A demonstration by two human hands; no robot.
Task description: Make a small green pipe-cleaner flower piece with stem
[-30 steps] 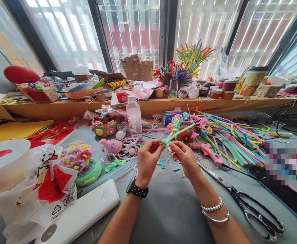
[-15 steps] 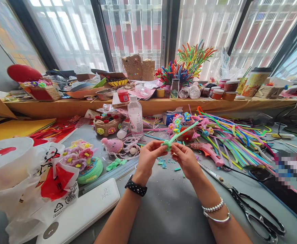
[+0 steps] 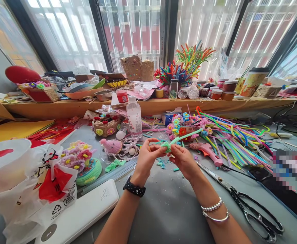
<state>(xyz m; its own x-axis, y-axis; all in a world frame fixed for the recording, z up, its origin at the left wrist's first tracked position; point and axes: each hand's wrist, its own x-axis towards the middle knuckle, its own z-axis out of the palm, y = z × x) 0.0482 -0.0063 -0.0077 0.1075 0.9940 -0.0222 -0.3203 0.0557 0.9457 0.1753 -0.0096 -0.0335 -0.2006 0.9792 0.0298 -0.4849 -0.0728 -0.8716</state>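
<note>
While left hand (image 3: 147, 156) pinches green chenille (image 3: 166, 146) — right hand (image 3: 184, 160) does too

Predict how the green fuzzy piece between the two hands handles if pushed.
The green fuzzy piece is probably bendable yet shape-holding: its long end juts unsupported, slightly curved. Likely light: the left hand just pinches it. Fuzz suggests little slipping.
</note>
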